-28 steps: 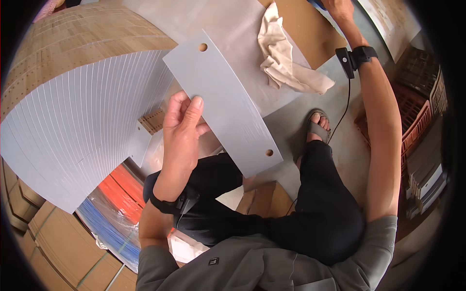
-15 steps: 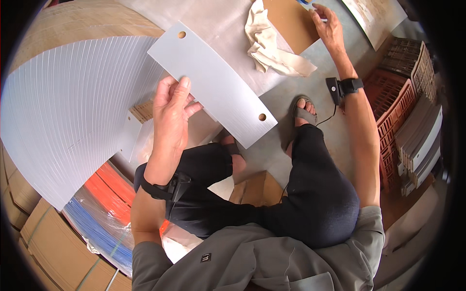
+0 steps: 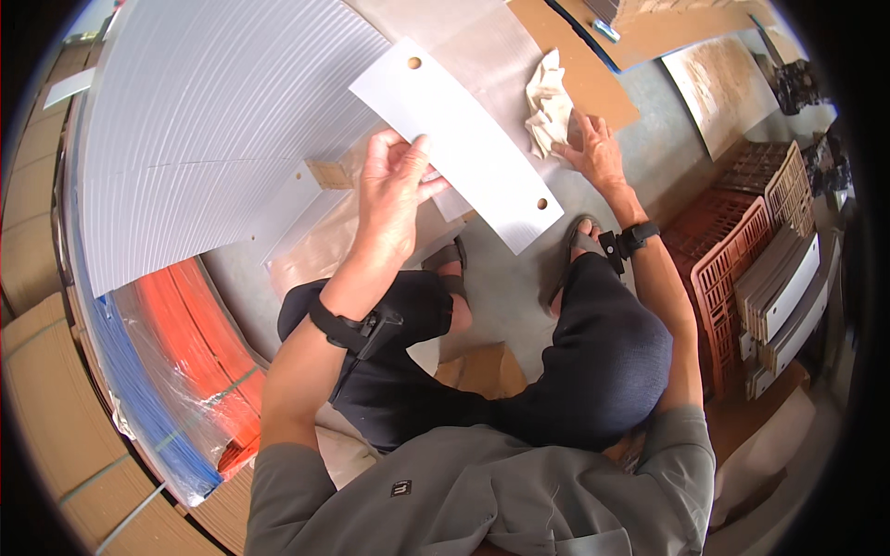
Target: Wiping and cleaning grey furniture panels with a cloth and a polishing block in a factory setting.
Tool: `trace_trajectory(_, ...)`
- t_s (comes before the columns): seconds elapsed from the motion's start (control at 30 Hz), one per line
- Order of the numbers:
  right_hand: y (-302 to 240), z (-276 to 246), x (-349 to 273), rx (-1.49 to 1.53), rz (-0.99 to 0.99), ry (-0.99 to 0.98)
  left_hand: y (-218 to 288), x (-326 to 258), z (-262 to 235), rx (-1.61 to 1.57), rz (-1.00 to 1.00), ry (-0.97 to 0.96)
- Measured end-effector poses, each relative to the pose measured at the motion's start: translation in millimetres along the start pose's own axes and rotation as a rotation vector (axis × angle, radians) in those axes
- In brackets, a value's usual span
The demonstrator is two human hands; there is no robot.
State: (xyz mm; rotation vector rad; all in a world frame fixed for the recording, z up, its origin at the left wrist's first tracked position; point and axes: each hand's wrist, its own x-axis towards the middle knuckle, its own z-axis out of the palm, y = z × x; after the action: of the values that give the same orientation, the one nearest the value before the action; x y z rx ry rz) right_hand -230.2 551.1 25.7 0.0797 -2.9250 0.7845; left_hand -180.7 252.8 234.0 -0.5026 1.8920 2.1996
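Observation:
My left hand (image 3: 394,181) grips a long pale board (image 3: 473,148) by its left edge, thumb on top and fingers underneath. The board is tilted, with a round hole near each end. To the right, my right hand (image 3: 598,157) has its thumb and fingers at the lower edge of a crumpled cream cloth (image 3: 549,104) and appears to pinch it. The exact hold on the cloth is partly hidden. A brown cardboard sheet (image 3: 603,88) lies behind the cloth and hand.
A large fanned row of pale boards (image 3: 213,120) stands at left, beside orange strips (image 3: 199,343) and blue strips (image 3: 148,380) under plastic film. Red-brown crates (image 3: 723,241) and stacked boards (image 3: 783,287) are at right. A cardboard box (image 3: 482,371) sits between my feet.
My right hand has come down from near a blue object to the cloth, which is now more bunched. My left hand still holds the board. The whole view has shifted.

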Motion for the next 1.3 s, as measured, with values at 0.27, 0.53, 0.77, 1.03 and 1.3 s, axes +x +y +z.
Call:
trace_trajectory(0.27,13.0,-19.6,0.6,0.288,0.170,-0.024,-3.6,-13.8,-4.2,-0.117,0.107,0.001)
trace_trajectory(0.53,-27.6,-199.1,-7.5,0.193,-0.064,0.270,61.4,-74.4,-103.4,-0.489,0.337,0.175)
trace_trajectory(0.77,-184.0,-297.1,-70.5,0.234,-0.205,0.102,-12.3,-61.7,-261.7,-0.573,0.382,0.518)
trace_trajectory(1.03,-261.8,-294.8,-146.6,0.128,-0.399,-0.184,-104.9,3.7,-312.5,-0.750,0.123,0.772)
trace_trajectory(1.3,-235.3,-280.0,-150.8,0.303,-0.230,-0.239,-116.7,29.5,-295.9,-0.262,0.143,0.636)
